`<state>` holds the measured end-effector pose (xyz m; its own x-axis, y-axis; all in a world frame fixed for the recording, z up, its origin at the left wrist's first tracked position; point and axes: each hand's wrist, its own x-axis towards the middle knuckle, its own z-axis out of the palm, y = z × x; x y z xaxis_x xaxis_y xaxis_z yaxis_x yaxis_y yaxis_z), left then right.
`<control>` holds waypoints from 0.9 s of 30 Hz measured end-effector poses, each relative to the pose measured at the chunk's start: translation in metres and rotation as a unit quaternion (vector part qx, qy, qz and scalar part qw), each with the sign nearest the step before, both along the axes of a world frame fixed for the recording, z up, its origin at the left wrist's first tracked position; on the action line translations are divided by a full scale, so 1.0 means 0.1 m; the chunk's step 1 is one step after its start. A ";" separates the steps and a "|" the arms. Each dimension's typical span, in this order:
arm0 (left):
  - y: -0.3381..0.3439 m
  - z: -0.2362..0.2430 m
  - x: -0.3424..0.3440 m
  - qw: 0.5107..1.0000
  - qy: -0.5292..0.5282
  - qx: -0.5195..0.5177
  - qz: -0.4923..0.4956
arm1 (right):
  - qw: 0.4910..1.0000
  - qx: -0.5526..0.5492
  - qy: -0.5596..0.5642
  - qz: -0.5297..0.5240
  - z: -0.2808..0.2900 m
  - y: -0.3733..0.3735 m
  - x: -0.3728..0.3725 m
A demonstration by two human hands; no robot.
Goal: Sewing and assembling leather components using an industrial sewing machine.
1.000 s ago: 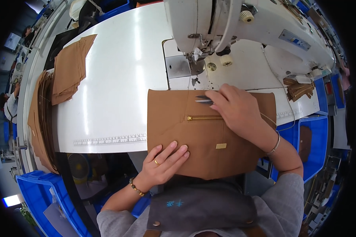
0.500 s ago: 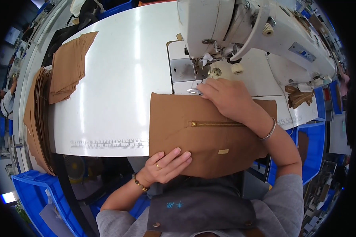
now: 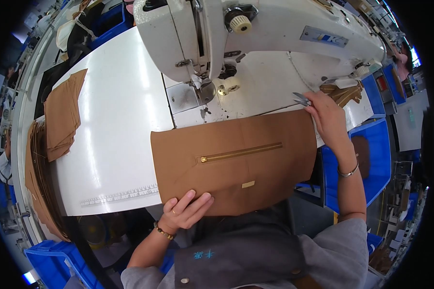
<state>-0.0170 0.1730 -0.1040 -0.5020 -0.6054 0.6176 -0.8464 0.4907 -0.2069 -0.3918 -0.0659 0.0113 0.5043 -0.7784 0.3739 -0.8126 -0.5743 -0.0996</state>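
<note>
A brown panel (image 3: 226,179) with a brass zipper (image 3: 241,152) and a small gold tag (image 3: 248,184) lies over the front edge of the sewing table (image 3: 106,159). My left hand (image 3: 184,212) grips its lower left edge, fingers on top and thumb hidden beneath. Small silver thread snips (image 3: 301,99) are in my right hand (image 3: 327,115), closed around them, with the tips pointing left. This hand is at the panel's upper right corner. Just beyond the panel's far edge is the metal needle plate (image 3: 190,96) of the white sewing machine (image 3: 178,43).
Brown cut pieces lie in a stack (image 3: 65,115) on the left, with a thicker pile (image 3: 36,178) hanging beside it. Small brown strips (image 3: 343,92) lie at the back right. Blue bins (image 3: 383,159) stand to the right and lower left. Dark thread bits are near the needle plate.
My right hand has moved right with the snips, from near the needle plate to the panel's far right corner. The panel is slightly turned, and my left hand keeps its hold.
</note>
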 end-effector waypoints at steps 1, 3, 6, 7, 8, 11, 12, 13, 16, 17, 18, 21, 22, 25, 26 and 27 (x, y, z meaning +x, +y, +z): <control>-0.02 -0.03 0.01 1.000 -0.003 0.003 0.002 | 0.999 -0.022 0.005 0.037 0.01 -0.07 0.10; -0.05 -0.08 0.03 0.998 -0.049 -0.028 0.007 | 0.994 -0.027 0.022 0.108 0.02 -0.23 0.40; -0.06 -0.10 0.05 0.997 -0.064 -0.034 0.013 | 0.960 -0.074 0.046 0.264 -0.04 -0.41 0.98; -0.06 -0.10 0.05 0.997 -0.063 -0.033 0.009 | 0.960 -0.075 0.042 0.266 -0.08 -0.42 1.16; -0.06 -0.10 0.05 0.997 -0.066 -0.033 0.012 | 0.947 -0.029 0.028 0.317 -0.13 -0.43 1.32; -0.06 -0.09 0.05 0.997 -0.066 -0.028 -0.001 | 0.929 0.034 0.022 0.368 -0.23 -0.38 1.60; -0.07 -0.10 0.05 0.998 -0.057 -0.025 -0.002 | 0.928 0.050 0.030 0.368 -0.24 -0.34 1.62; -0.08 -0.10 0.05 0.998 -0.057 -0.032 -0.003 | 0.928 0.053 0.032 0.367 -0.25 -0.31 1.60; -0.11 -0.12 0.04 0.998 -0.054 -0.044 -0.006 | 0.973 0.041 -0.016 0.228 -0.18 -0.23 1.28; -0.12 -0.13 0.04 0.997 -0.063 -0.052 -0.005 | 0.983 0.011 -0.011 0.185 -0.13 -0.21 1.09; -0.12 -0.14 0.03 0.997 -0.050 -0.052 -0.011 | 0.990 0.009 -0.003 0.142 -0.07 -0.18 0.86; -0.12 -0.15 0.03 0.997 -0.045 -0.050 -0.022 | 0.999 -0.015 0.020 0.047 0.05 -0.12 0.16; -0.11 -0.16 0.03 0.997 -0.050 -0.048 -0.015 | 0.999 -0.014 0.032 -0.018 0.05 -0.10 -0.01; -0.11 -0.17 0.04 0.996 -0.064 -0.060 -0.026 | 0.994 -0.106 -0.006 0.020 0.01 -0.07 -0.21; -0.11 -0.17 0.03 0.996 -0.067 -0.058 -0.013 | 0.992 -0.102 -0.056 0.039 -0.04 -0.06 -0.14; -0.11 -0.17 0.03 0.996 -0.073 -0.059 -0.003 | 0.995 -0.054 -0.061 0.057 -0.09 -0.03 -0.02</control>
<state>-0.0142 0.1623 -0.1214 -0.5954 -0.5296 0.6042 -0.7999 0.4611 -0.3841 -0.3937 -0.0693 0.0025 0.5328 -0.6710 0.5156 -0.7270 -0.6748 -0.1269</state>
